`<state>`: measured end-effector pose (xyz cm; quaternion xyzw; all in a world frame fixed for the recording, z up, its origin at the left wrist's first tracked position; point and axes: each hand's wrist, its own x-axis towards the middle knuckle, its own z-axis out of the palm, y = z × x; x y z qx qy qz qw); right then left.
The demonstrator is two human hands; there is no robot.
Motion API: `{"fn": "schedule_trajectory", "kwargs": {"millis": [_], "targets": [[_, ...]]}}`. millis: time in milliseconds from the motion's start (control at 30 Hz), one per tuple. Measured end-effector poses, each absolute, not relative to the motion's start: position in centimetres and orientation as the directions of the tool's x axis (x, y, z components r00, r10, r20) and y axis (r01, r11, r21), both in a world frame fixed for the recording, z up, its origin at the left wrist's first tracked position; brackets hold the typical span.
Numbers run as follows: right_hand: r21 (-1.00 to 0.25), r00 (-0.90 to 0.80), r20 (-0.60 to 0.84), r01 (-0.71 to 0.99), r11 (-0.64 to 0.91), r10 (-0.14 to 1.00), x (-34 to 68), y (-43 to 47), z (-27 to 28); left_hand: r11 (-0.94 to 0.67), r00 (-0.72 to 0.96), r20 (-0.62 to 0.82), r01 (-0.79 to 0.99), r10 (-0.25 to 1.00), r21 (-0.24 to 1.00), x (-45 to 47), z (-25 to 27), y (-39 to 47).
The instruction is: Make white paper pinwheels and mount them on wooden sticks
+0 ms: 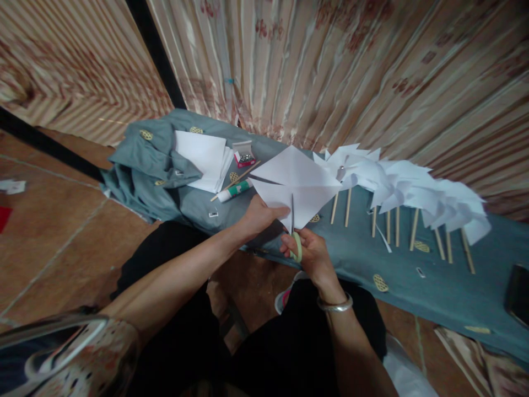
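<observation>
My left hand grips the near-left edge of a square white paper sheet, thumb on top. The sheet is turned like a diamond, and a slit runs in from its left corner. My right hand holds scissors with pale green handles, fingers in the loops. Their blade lies over the paper's near corner, pointing toward the middle; the other blade is hidden. Just beyond my left hand is a green and white glue stick.
White paper pinwheels on wooden sticks lie in a row at the right. At the left are a stack of white paper, a small red box of metal pins and a thin stick. A dark phone-like object lies far right.
</observation>
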<state>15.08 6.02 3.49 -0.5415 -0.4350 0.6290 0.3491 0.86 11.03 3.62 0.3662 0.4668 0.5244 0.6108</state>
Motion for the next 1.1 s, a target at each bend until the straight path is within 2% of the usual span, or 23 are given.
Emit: {"fn": "schedule_trajectory", "kwargs": {"millis": [1100], "targets": [[-0.937, -0.119, -0.349, 0.056, -0.344, 0.93, 15.16, 6.11, 2.95, 0.227, 0.045, -0.225, -0.32, 0.973, 0.92, 1.15, 3.17, 10.77]]}}
